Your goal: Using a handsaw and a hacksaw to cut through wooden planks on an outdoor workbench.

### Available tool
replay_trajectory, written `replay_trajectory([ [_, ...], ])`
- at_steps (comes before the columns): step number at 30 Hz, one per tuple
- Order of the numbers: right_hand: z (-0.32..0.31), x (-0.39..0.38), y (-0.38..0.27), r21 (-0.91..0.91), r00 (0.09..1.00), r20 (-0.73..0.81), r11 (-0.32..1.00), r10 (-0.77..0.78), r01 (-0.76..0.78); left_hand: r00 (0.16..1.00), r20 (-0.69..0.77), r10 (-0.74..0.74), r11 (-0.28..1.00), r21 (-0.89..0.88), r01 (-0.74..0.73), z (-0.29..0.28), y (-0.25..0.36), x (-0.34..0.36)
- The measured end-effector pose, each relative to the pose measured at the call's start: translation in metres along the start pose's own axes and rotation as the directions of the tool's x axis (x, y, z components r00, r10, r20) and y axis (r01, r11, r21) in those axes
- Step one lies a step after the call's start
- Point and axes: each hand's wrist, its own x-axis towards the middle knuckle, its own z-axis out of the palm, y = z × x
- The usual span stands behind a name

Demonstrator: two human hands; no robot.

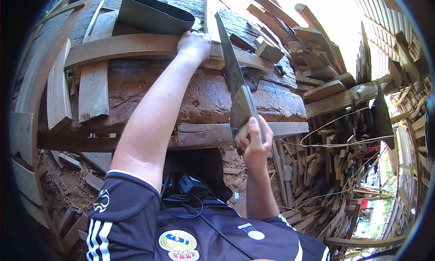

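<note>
My right hand (254,139) is closed around the handle of a handsaw (232,64). The saw's long dark blade points up and away from me, crossing a long wooden board (127,46) to the right of my other hand. That board lies from left to right over the workbench (158,86). My left hand (195,47), arm stretched forward, grips the board with its fingers curled over the far edge. Where the teeth meet the wood is too small to make out.
A black open-topped curved container (152,19) stands behind the board. Shorter planks (94,91) lie under its left part. Offcuts (269,52) sit at its right end. Stacked timber (317,57) and a loose wire (344,145) are at the right. A cable (217,229) hangs across my shirt.
</note>
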Motion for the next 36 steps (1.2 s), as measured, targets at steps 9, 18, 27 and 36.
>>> replay_trajectory([
  [9, 0.042, 0.123, 0.049, -0.261, 0.975, -0.12, 0.953, -0.19, 0.153, 1.0, -0.008, -0.017, 1.0, -0.015, 0.016, 0.01, -0.001, -0.001],
  [18, 0.011, 0.002, 0.013, 0.004, 0.999, -0.03, 0.999, -0.033, 0.033, 0.999, 0.021, -0.025, 1.0, 0.005, 0.025, 0.002, -0.002, 0.003],
  [27, 0.041, 0.104, 0.027, -0.101, 0.996, -0.013, 0.991, -0.085, 0.083, 0.999, -0.013, -0.029, 1.0, 0.006, 0.029, 0.005, -0.001, 0.004],
  [36, 0.011, 0.004, 0.011, 0.099, 0.999, -0.048, 0.995, 0.0, 0.005, 0.999, -0.034, -0.032, 0.999, 0.012, 0.033, 0.009, -0.006, 0.001],
])
